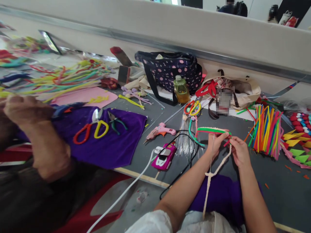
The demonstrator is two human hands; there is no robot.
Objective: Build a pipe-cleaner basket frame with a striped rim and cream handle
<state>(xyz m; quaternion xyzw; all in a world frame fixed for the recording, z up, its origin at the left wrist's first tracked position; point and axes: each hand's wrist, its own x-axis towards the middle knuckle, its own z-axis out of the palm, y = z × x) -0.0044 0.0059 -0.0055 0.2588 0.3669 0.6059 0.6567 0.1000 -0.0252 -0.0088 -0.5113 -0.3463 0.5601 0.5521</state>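
Observation:
My left hand (217,142) is closed around a band of green, white and pinkish-red pipe cleaners (211,130), which points left over the table. My right hand (239,151) pinches the band's right end, close beside the left fingertips; a short red end sticks out between the hands. A cream twisted cord (223,162) runs down from by my right hand to a knot above my lap. From the left hand to that knot goes a thin pale strand. Left of the band, a teal pipe cleaner (191,131) curves over a bunch of clear sticks (184,142).
A pink glue gun (161,130), magenta power strip (165,158) and black cables lie left. Beyond stand a bottle (181,92) and bags. Colourful sticks (266,132) lie right. Scissors (97,124) and pliers (116,122) rest on purple cloth near another person's arm (52,145).

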